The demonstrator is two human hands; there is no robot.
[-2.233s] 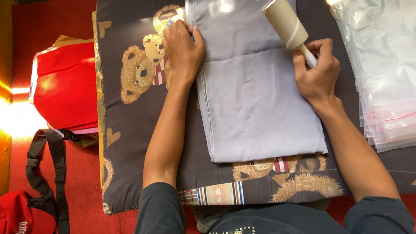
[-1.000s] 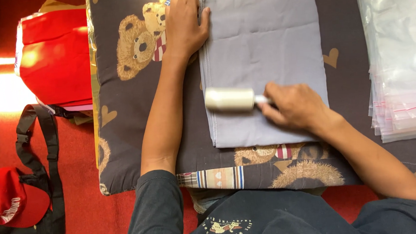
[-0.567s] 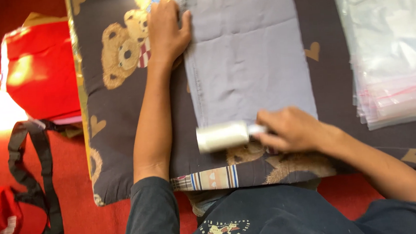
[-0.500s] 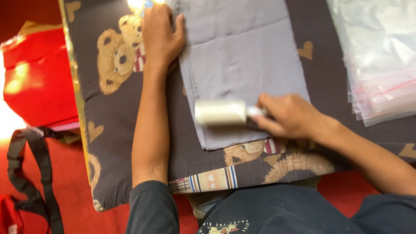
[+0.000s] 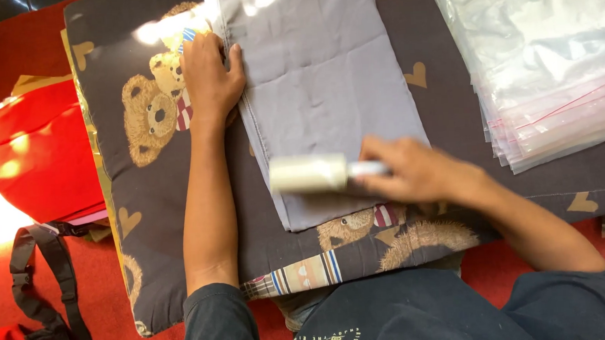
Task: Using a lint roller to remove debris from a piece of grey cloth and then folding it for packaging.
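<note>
Left hand: your left hand (image 5: 209,78) lies flat, fingers (image 5: 236,59) released and spread, pressing the left edge of the folded grey cloth (image 5: 326,86) near its far corner.
Right hand: your right hand (image 5: 413,174) has its fingers clenched around the handle of the lint roller (image 5: 309,174); the hand is blurred.
Lint roller: its pale cylinder lies sideways on the near part of the grey cloth, pointing toward your left arm.
Grey cloth: spread flat on the dark cushion with teddy-bear print (image 5: 143,164), its near edge just past the roller.
Clear bags: a stack of clear plastic bags (image 5: 545,61) sits on the cushion to your right, apart from the cloth.
Floor: red floor (image 5: 19,302), a red bag (image 5: 39,156) and a black strap (image 5: 52,273) to your left.
</note>
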